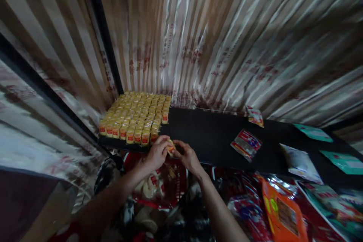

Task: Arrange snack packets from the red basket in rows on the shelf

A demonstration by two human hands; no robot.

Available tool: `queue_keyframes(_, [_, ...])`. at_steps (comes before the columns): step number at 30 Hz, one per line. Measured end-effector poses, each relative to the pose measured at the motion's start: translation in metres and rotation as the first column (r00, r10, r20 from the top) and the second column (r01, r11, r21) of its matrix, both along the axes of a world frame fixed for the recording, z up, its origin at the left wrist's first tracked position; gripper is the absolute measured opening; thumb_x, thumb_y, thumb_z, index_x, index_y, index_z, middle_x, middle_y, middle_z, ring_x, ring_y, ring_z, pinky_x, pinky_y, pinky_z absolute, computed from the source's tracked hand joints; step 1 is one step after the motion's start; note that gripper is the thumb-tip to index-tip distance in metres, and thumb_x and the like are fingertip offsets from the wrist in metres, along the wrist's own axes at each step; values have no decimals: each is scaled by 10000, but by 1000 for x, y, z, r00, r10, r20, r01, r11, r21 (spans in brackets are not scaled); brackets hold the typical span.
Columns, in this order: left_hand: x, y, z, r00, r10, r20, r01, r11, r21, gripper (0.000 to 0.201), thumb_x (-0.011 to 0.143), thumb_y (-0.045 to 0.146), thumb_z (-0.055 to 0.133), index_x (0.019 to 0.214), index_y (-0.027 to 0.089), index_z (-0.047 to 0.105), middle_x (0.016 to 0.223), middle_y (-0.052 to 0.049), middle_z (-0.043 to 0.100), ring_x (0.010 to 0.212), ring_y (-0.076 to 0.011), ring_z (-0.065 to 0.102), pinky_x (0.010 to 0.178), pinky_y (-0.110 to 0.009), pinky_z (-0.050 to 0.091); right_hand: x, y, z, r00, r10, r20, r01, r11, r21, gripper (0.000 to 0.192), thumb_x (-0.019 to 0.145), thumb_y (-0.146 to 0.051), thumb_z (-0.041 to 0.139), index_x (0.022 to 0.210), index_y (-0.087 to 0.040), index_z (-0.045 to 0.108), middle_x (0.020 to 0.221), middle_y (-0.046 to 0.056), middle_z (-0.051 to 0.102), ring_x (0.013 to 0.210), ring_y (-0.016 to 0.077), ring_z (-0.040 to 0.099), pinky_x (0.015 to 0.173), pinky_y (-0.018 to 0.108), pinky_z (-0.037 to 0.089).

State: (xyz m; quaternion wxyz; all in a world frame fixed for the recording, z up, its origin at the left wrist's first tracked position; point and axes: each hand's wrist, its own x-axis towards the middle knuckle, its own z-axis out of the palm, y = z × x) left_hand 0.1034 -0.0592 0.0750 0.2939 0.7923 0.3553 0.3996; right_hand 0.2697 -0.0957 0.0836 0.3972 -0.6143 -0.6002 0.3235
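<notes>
"Bare forearms (222, 208) closest; what's held?"
"Left hand (158, 153) and right hand (188, 155) pinch one small yellow packet (171, 147) between them, near the front edge of the bench (198, 130)."
"And near it?"
"Tight rows of yellow packets (135, 115)."

Looks like a makeshift shop or packing stall, judging by printed sheeting (198, 45), black desk (198, 132), rowed yellow packets (136, 117).

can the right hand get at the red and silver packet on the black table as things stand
Probably yes: only black tabletop shows between the right hand and the red and silver packet, though that hand seems busy with a small yellow packet.
</notes>
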Motion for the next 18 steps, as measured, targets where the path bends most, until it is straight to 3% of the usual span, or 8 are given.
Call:
queue_keyframes(3, [5,9,7,997,21,-77,-21,1000,3,339,766,5,387,936,197,609,1214,-70,501,1131,-176,517,1007,-367,429,-4,12,-3,988,-17,-154,18,1000,7,273,697,-350,655,951,-256,689,978,25,700,932,220,602,897,370,434])
queue_keyframes(8, [24,4,12,969,222,-106,-215,974,68,352,792,73,426,1081,202,581,1387,-83,381,1313,-245,343,1095,-459,315,-9,46,-21,896,-185,-404,180,982,-51,262,637,-365,689,870,-246,676,844,3,702,808,199,619,814,335,471])
queue_keyframes(12, [43,-1,-4,970,239,-49,-244,961,-129,378,842,150,403,1203,170,511,1397,-124,396,1311,-229,362,1098,-448,317,-10,81,-37,870,-304,-387,310,949,-50,265,627,-385,668,850,-241,650,818,1,691,786,191,621,802,335,474])
queue_keyframes(15, [54,8,-17,957,290,-21,-282,906,-317,439,866,192,381,1299,136,431,1432,-149,366,1346,-229,316,1122,-447,268,-14,103,-44,886,-328,-326,338,941,-28,266,646,-388,643,860,-230,645,829,12,686,789,188,622,795,333,473])
queue_keyframes(18, [60,22,-23,950,312,10,-281,870,-405,485,886,248,365,1342,85,382,1457,-173,326,1371,-231,266,1142,-424,220,-20,118,-48,905,-350,-242,357,934,-13,290,661,-391,622,893,-219,650,888,35,680,836,200,614,819,346,464])
